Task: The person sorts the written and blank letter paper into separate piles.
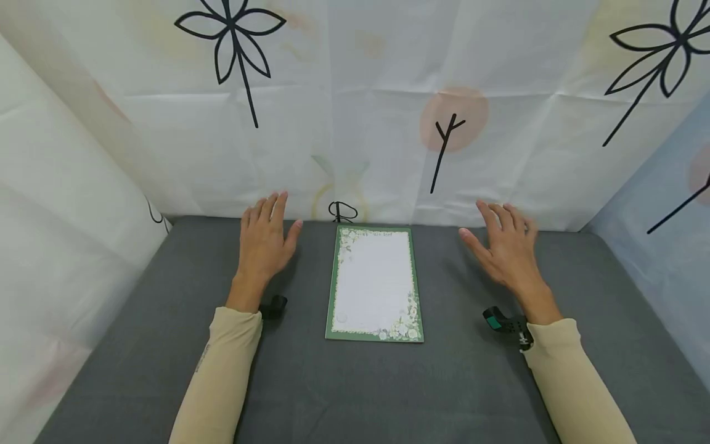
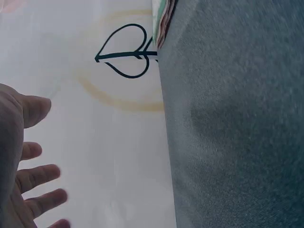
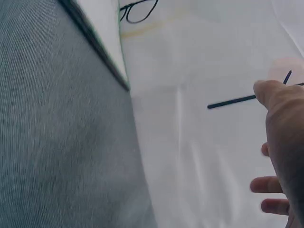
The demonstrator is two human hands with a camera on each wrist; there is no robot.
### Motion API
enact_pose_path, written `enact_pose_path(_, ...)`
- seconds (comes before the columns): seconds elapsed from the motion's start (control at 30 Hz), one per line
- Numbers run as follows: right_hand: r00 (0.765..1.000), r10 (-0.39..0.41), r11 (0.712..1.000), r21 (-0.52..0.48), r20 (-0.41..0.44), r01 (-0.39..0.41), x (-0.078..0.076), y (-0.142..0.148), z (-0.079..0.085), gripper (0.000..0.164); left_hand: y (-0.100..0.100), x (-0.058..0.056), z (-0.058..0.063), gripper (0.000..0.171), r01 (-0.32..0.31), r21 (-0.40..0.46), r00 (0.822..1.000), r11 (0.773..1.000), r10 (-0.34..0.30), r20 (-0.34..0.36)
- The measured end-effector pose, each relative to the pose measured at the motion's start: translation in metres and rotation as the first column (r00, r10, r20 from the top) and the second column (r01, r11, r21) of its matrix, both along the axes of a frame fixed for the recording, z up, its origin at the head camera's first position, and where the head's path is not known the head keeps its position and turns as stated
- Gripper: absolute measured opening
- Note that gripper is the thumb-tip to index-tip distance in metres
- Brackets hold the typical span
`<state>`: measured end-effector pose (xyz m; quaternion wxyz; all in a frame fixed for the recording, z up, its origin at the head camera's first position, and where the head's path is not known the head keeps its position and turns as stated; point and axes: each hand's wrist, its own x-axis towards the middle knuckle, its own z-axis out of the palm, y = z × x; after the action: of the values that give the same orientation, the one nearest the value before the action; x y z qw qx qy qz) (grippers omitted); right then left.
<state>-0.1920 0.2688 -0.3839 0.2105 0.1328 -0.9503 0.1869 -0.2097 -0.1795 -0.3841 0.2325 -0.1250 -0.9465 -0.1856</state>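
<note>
A notepad with a green border and printed white flowers lies flat on the grey table, between the two hands. To its left is my left hand, fingers extended and holding nothing. My right hand is to the right of the pad, its fingers also extended and spread a little, with nothing in them. Neither hand touches the pad. In the left wrist view, the left hand's fingers show in front of the white cloth. The right wrist view catches one edge of the notepad and the right thumb.
The table has a grey cloth surface. White cloth printed with black plant drawings and pale circles hangs behind it, with more cloth at left and right. Dark wrist devices sit on the left wrist and the right wrist.
</note>
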Motion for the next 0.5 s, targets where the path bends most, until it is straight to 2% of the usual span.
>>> enact_pose_path(0.07,1.000,0.029,0.997,-0.068,0.002,-0.028,0.002,-0.006,0.002,0.069,0.002,0.002,0.000,0.060,0.014,0.044,1.000,0.999,-0.014,0.001)
enact_pose_path(0.13,0.997,0.067,0.987,-0.152,0.047,-0.059,0.006,-0.012,0.004,0.062,0.004,0.006,0.000,0.057,0.029,0.101,0.999,0.994,-0.031,0.017)
enact_pose_path(0.3,0.972,0.159,0.942,-0.320,0.171,-0.098,0.014,-0.025,0.000,0.051,0.012,0.014,-0.005,0.052,0.065,0.261,0.986,0.963,-0.102,0.129)
enact_pose_path(0.37,0.966,0.179,0.930,-0.351,0.188,-0.104,0.016,-0.031,-0.006,0.047,0.016,0.017,-0.009,0.050,0.089,0.353,0.970,0.931,-0.161,0.181)
enact_pose_path(0.5,0.955,0.203,0.916,-0.386,0.218,-0.107,0.020,-0.041,-0.017,0.042,0.024,0.023,-0.017,0.048,0.107,0.528,0.920,0.842,-0.286,0.268)
